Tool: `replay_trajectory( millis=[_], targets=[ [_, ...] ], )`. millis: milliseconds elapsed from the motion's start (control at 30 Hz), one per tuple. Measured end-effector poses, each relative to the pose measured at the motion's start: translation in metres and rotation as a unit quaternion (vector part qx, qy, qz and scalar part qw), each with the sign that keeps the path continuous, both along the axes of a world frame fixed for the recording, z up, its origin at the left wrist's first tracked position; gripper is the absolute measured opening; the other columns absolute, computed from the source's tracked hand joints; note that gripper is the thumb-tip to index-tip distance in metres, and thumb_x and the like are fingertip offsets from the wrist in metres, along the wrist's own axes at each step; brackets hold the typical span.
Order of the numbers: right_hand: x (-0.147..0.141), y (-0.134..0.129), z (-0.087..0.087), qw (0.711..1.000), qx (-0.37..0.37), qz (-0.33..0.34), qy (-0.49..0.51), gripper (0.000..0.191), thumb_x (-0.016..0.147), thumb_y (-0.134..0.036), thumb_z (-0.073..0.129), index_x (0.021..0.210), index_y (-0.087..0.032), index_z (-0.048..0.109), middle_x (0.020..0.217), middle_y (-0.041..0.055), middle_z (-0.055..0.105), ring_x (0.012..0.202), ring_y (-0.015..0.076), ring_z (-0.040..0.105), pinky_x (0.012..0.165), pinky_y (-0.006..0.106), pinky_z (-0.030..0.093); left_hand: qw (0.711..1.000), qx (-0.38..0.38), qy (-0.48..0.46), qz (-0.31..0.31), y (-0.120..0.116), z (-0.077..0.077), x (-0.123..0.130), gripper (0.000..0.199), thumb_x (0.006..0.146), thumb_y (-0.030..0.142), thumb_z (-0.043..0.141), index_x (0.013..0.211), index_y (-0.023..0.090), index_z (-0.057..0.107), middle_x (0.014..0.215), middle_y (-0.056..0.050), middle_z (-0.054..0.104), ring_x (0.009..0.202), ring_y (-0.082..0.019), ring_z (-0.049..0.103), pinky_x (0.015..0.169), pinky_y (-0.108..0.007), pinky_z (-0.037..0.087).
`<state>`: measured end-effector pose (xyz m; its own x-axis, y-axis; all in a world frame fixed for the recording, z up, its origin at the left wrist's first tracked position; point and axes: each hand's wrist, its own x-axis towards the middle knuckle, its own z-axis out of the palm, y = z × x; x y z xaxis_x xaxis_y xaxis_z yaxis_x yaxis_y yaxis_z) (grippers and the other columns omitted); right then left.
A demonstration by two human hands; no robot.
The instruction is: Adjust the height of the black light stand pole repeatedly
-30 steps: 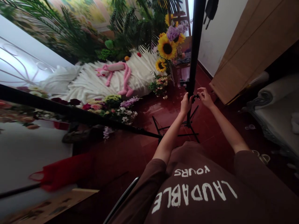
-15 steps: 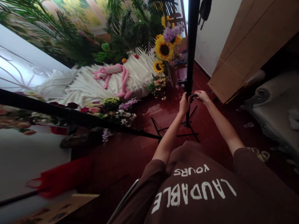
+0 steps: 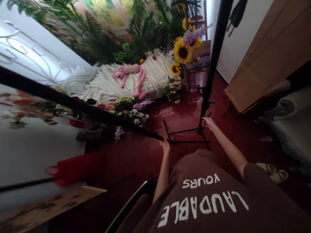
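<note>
Two black tripod stands are before me. The left stand's pole (image 3: 89,111) slants down from the upper left to the legs near the middle. My left hand (image 3: 166,148) is at the lower end of that pole, its fingers closed around it. The right stand's pole (image 3: 216,55) rises steeply, with a clamp knob (image 3: 211,102) partway down. My right hand (image 3: 209,124) is below this knob, its curled fingers against the lower pole just above the spread legs (image 3: 184,131). Fine finger detail is small and dim.
Beyond the stands, a white draped cloth (image 3: 97,85) bears a pink plush toy (image 3: 132,69). Sunflowers (image 3: 182,51) and other flowers surround it. A brown board (image 3: 262,61) leans at right, near sandals (image 3: 279,175). A red bag (image 3: 73,168) is at left.
My left hand has left the right stand's knob and moved left and down to the left stand. My right hand has slid down below the knob. The view has shifted too.
</note>
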<state>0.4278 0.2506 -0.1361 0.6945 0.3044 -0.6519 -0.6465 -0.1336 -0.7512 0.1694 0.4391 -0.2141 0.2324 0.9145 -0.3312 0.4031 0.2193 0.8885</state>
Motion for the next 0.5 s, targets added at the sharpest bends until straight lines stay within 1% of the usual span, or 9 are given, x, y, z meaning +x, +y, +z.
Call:
replay_trajectory(
  millis=[67,100,167,200,267,333,400,500],
  targets=[
    [-0.016,0.009,-0.006,1.0,-0.004,0.026,0.015,0.009,0.093,-0.012,0.053,0.088,-0.016,0.059,0.052,-0.0051,0.058,0.04,0.0077,0.054,0.048,0.019,0.05,0.997,0.041,0.002,0.072,0.029,0.01,-0.025,0.05,0.096,0.061,0.044,0.123,0.02,0.051,0.109,-0.013,0.067,0.111,-0.024,0.068,0.095,-0.041,0.056],
    [-0.024,0.016,-0.008,0.999,-0.006,0.04,0.022,0.009,0.093,-0.012,0.054,0.088,-0.017,0.059,0.052,-0.0052,0.058,0.04,0.0075,0.053,0.049,0.019,0.051,0.993,0.074,-0.009,0.094,0.043,0.016,-0.032,0.048,0.097,0.06,0.043,0.124,0.021,0.05,0.116,-0.014,0.065,0.118,-0.023,0.065,0.1,-0.039,0.053],
    [-0.038,0.031,-0.011,0.997,-0.009,0.073,0.035,0.007,0.092,-0.013,0.056,0.087,-0.017,0.059,0.053,-0.0053,0.058,0.04,0.0073,0.053,0.05,0.019,0.051,0.982,0.142,-0.058,0.106,0.068,0.03,-0.036,0.046,0.099,0.059,0.04,0.124,0.021,0.049,0.125,-0.014,0.061,0.125,-0.021,0.061,0.107,-0.036,0.049],
    [-0.045,0.039,-0.012,0.995,-0.011,0.09,0.041,0.006,0.092,-0.014,0.058,0.087,-0.017,0.06,0.053,-0.005,0.058,0.041,0.0076,0.053,0.05,0.019,0.051,0.977,0.167,-0.084,0.104,0.078,0.037,-0.035,0.047,0.099,0.059,0.038,0.123,0.021,0.05,0.126,-0.013,0.061,0.125,-0.02,0.06,0.106,-0.035,0.048],
    [-0.058,0.057,-0.012,0.99,-0.013,0.127,0.054,0.005,0.092,-0.015,0.059,0.087,-0.017,0.06,0.054,-0.0042,0.059,0.042,0.0087,0.055,0.05,0.02,0.049,0.971,0.191,-0.118,0.084,0.092,0.049,-0.028,0.048,0.099,0.062,0.037,0.118,0.021,0.054,0.121,-0.012,0.063,0.122,-0.019,0.061,0.1,-0.031,0.051],
    [-0.072,0.076,-0.011,0.985,-0.011,0.162,0.066,0.007,0.094,-0.016,0.056,0.088,-0.017,0.06,0.056,-0.0032,0.06,0.043,0.0094,0.057,0.051,0.02,0.049,0.969,0.202,-0.134,0.047,0.099,0.057,-0.02,0.05,0.098,0.064,0.036,0.11,0.02,0.058,0.112,-0.01,0.066,0.111,-0.017,0.064,0.091,-0.027,0.052],
    [-0.088,0.097,-0.009,0.977,-0.005,0.196,0.081,0.012,0.097,-0.017,0.051,0.09,-0.017,0.061,0.058,-0.0022,0.06,0.046,0.0099,0.059,0.054,0.021,0.05,0.968,0.207,-0.143,0.015,0.101,0.06,-0.015,0.053,0.097,0.067,0.036,0.104,0.02,0.06,0.104,-0.009,0.067,0.098,-0.015,0.065,0.084,-0.025,0.052],
    [-0.117,0.13,-0.005,0.958,0.029,0.257,0.125,0.02,0.102,-0.024,0.045,0.092,-0.018,0.06,0.061,-0.0016,0.06,0.051,0.0104,0.06,0.058,0.021,0.053,0.971,0.19,-0.146,0.011,0.103,0.058,-0.015,0.057,0.094,0.071,0.037,0.101,0.019,0.059,0.095,-0.008,0.068,0.084,-0.014,0.065,0.077,-0.025,0.052]
  ],
)
